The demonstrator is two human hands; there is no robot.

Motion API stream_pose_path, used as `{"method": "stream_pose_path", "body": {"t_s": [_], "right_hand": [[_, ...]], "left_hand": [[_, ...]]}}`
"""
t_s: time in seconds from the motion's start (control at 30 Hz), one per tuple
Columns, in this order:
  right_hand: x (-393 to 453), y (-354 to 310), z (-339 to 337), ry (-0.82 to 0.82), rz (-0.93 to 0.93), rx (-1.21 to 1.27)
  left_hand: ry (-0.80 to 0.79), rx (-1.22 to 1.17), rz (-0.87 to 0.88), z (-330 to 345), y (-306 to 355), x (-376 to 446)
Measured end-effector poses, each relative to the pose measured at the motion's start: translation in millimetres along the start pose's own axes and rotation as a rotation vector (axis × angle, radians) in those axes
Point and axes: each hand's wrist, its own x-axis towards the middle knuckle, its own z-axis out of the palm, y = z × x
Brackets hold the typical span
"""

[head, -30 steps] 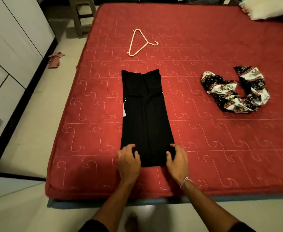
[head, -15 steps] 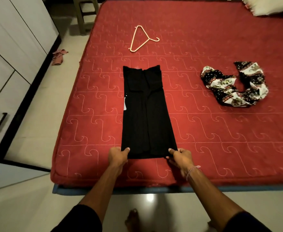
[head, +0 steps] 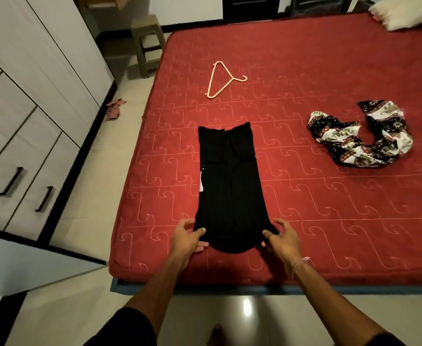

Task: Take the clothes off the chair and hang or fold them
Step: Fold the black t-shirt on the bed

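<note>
Item: black garment [head: 231, 186], probably trousers folded lengthwise into a long narrow strip. Location: on the red quilted mattress [head: 329, 221], lying lengthwise away from the near edge, far end square, near end bowed into a rounded sag between the two grips. Small white tag showing at the left edge, mid-length.

Left hand [head: 186, 239]: at the near left corner of the strip, thumb on top of the cloth and fingers beneath, pinching the hem.

Right hand [head: 281, 239]: at the near right corner, thumb and fingers closed likewise on the cloth; thread bracelet at the wrist.

Step in hand, as judged: crosswise fold of the strip, near end gripped and slightly raised, not yet carried over.

Next move, as judged: both corners lifted together and carried forward toward the far end, kept level so that the edges meet square; centre sag pulled taut first, otherwise a likely crease in the fold; flattening press afterward.

Other stock on the mattress: patterned black, white and red garment [head: 359, 138], crumpled in a loose curl, well apart to the right, not yet folded or hung; pale plastic hanger [head: 223, 79], bare, beyond the black strip.

Chair: none identifiable; only a stool [head: 147, 43] beside the far left corner of the bed.
</note>
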Motion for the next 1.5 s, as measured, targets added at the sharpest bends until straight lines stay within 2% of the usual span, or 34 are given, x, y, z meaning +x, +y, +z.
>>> {"method": "stream_pose_path", "body": {"t_s": [0.13, 0.27, 0.4, 0.6, 0.8, 0.97, 1.03, 1.1, 1.17, 1.2, 1.27, 1.37, 1.43, 1.5], "right_hand": [[27, -44, 2, -0.049, 0.011, -0.011], [66, -89, 11, -0.125, 0.011, 0.074], [122, -112, 28, -0.111, 0.04, 0.067], [193, -95, 52, -0.103, 0.015, -0.046], [200, -65, 53, -0.053, -0.163, 0.017], [193, -65, 51, -0.122, -0.292, -0.039], [185, -62, 46, -0.172, -0.388, -0.091], [170, -52, 40, -0.17, -0.542, -0.264], [157, -30, 35, -0.128, -0.753, -0.563], [153, -19, 34, -0.124, -0.838, -0.714], [147, -3, 35, -0.109, -0.881, -0.901], [143, -1, 37, -0.153, -0.774, -1.065], [141, -10, 39, -0.231, -0.701, -1.215], [143, -20, 43, -0.232, -0.633, -1.312]], "left_hand": [[-0.049, 0.091, 0.009, 4, 37, 25], [-0.085, 0.072, -0.006, 10, 76, 69], [-0.133, 0.02, 0.004, 22, 97, 123], [-0.179, 0.065, -0.045, 45, 89, 195], [-0.092, -0.015, 0.085, 41, 73, 204], [0.007, -0.019, 0.128, 43, 67, 207], [0.154, 0.246, 0.314, 42, 62, 200], [0.183, 0.593, 0.672, 36, 52, 182], [0.003, 0.932, 0.998, 26, 35, 167], [-0.1, 1.106, 1.062, 22, 27, 162], [-0.185, 1.335, 1.025, 19, 11, 162], [-0.106, 1.348, 0.962, 27, 3, 161], [-0.087, 1.38, 0.911, 38, 5, 157], [-0.081, 1.43, 0.841, 45, 11, 157]]}}
